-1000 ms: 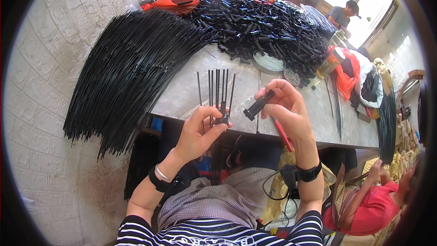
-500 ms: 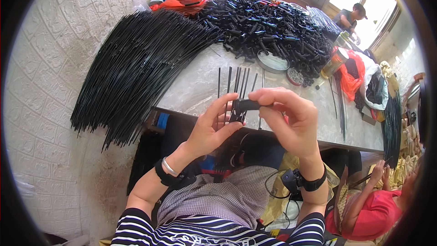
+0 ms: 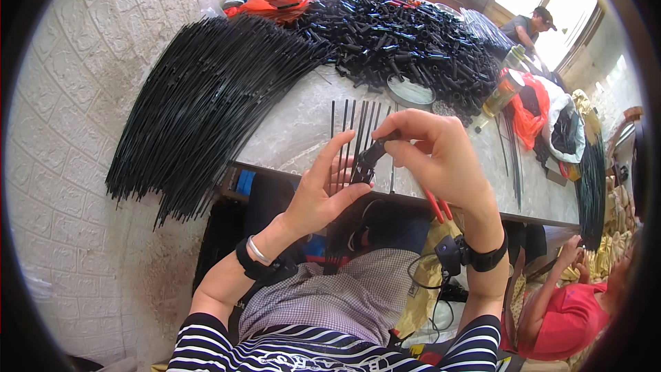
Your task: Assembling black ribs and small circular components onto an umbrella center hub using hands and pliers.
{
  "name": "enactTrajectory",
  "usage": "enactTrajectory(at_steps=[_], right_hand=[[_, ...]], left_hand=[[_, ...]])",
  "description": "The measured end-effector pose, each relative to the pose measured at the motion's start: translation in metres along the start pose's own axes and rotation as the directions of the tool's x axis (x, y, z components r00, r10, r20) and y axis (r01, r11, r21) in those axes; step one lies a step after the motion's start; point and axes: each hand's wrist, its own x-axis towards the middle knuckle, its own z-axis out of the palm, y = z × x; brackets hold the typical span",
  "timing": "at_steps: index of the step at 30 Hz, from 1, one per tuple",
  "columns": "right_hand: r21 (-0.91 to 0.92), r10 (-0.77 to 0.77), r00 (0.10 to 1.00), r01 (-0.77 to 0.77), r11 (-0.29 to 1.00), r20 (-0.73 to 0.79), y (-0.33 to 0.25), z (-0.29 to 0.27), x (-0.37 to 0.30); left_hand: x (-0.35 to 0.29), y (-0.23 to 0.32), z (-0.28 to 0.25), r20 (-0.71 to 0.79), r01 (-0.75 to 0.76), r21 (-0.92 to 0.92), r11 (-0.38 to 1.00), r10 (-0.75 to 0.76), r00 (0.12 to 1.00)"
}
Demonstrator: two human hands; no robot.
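Observation:
My left hand (image 3: 322,176) is closed round a black plastic fitting (image 3: 362,175), with several thin black rods (image 3: 345,124) standing up beside its fingers. In my right hand (image 3: 441,155), thumb and forefinger pinch the upper end of a short black tubular piece (image 3: 374,154). That piece tilts up to the right, its lower end at the fitting; whether they are joined I cannot tell. Two red handles (image 3: 436,205), apparently of a hand tool, stick out below my right palm; the rest of the tool is hidden.
A thick sheaf of long black rods (image 3: 200,103) overhangs the table's (image 3: 296,124) left side. Behind lies a heap of black tubular parts (image 3: 406,34), with a round dish (image 3: 410,91) before it. Bottles and bags (image 3: 531,114) stand right. Co-workers sit behind and at right.
The tubular piece has gone from nearly level to tilted. My right hand has turned and shifted slightly right, bringing the red handles into view. My left hand has barely moved.

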Motion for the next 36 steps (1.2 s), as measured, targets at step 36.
enactTrajectory(at_steps=[36], right_hand=[[0.041, 0.096, 0.995, -0.097, 0.994, 0.037, 0.011, 0.001, -0.01]], left_hand=[[-0.002, 0.006, 0.006, -0.016, 0.046, 0.184, 0.982, -0.044, 0.999]])
